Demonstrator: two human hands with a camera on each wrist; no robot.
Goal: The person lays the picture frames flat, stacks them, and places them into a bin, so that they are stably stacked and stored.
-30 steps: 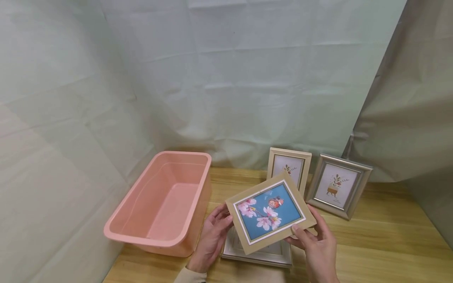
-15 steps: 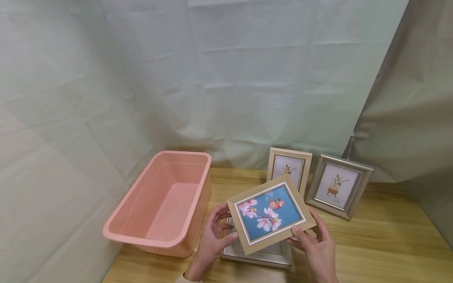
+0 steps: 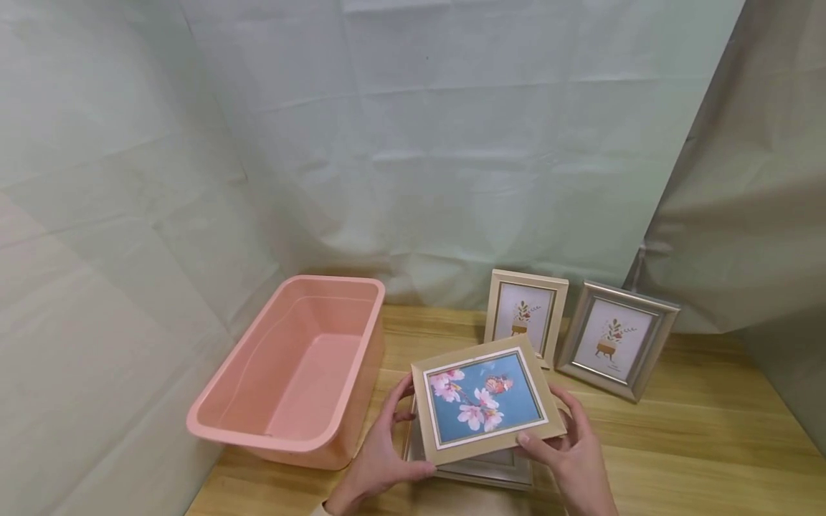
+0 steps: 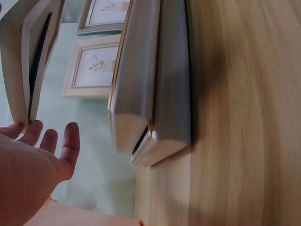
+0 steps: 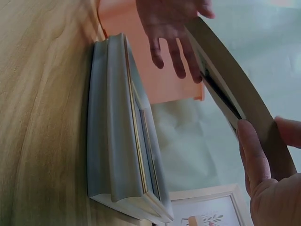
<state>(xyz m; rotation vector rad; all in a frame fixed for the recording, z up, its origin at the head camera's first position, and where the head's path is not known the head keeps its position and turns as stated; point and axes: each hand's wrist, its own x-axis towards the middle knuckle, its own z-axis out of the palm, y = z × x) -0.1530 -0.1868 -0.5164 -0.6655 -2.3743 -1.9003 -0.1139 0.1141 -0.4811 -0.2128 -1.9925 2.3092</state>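
Note:
Between my two hands is a beige picture frame [image 3: 474, 398] with a blue print of pink blossoms and a butterfly, tilted with its face towards the head camera. My right hand [image 3: 571, 455] pinches its lower right edge, thumb on the front and fingers behind. At the frame's left end my left hand [image 3: 381, 455] is spread, with fingertips right at the edge, as the left wrist view also shows. Below lies a stack of silver picture frames [image 5: 113, 117], flat on the wooden table [image 3: 703, 430] and partly hidden by the held frame in the head view.
A pink plastic tub [image 3: 271, 438] stands on the left. Two picture frames, one cream [image 3: 493, 304] and one silver-grey [image 3: 574, 326], stand upright at the back right. Pale cloth [image 3: 413, 143] hangs behind the table.
The beige frame has come down slightly and turned a little, baring more of the cream frame behind it. My left hand has loosened from its left edge and spread, thumb moving to the lower corner.

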